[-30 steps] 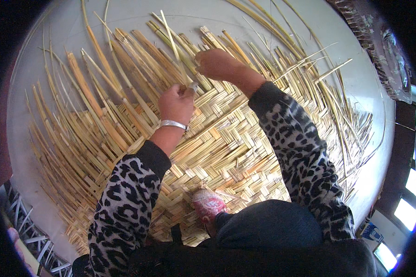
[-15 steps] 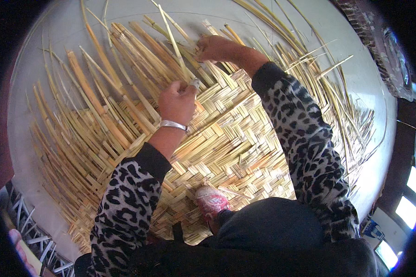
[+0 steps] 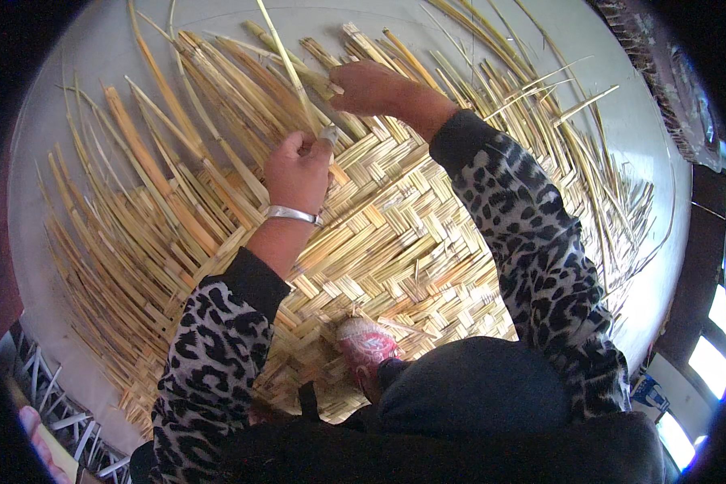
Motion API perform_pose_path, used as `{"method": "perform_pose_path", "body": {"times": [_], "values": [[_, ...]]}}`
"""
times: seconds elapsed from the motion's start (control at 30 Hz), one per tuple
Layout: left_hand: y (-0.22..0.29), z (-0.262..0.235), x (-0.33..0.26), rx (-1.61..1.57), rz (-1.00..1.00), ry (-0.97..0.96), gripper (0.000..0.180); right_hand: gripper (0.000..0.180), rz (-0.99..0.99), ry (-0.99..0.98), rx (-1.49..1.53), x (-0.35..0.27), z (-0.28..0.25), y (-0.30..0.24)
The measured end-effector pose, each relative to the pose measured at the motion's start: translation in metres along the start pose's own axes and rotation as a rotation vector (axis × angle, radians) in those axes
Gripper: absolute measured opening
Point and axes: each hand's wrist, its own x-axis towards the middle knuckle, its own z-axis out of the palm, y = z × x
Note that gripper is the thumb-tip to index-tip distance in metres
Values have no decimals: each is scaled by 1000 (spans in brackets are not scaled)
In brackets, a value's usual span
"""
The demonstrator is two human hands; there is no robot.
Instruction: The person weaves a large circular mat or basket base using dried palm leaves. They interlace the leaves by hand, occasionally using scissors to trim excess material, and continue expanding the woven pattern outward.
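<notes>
Left hand (image 3: 295, 173): fingers pinch 1 strip (image 3: 282, 50) | right hand (image 3: 371, 87): fingers' grip unclear | 1 woven mat (image 3: 395, 234) | 1 bracelet (image 3: 293, 213)

Two bare hands, one left hand (image 3: 297, 173) and one right hand (image 3: 379, 87); two leopard-print sleeves (image 3: 218, 339); one silver bracelet (image 3: 292, 214). One woven mat (image 3: 411, 234), with dozens of loose strips (image 3: 141, 153) at its edges, too overlapped for an exact count. One red patterned shoe (image 3: 367, 343), lower middle of the frame.

Strips (image 3: 137, 143) crowd left; mat centre (image 3: 399, 234) free; foot (image 3: 365, 345) blocks below.
</notes>
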Motion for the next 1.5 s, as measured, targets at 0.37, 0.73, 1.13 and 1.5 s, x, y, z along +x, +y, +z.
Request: {"method": "perform_pose_path", "body": {"times": [0.37,0.73,1.13,1.5], "values": [[-9,6,8,-196,-119,78,16,59,94,-338,560,-8,-11,27],[-32,16,49,546,247,-148,25,62,20,-102,539,-42,-1,28],[-12,18,67,722,79,-437,27,23,466,169,596,-92,4,24],[-9,57,41,572,669,-159,25,19,511,473,628,-111,-13,50]]}}
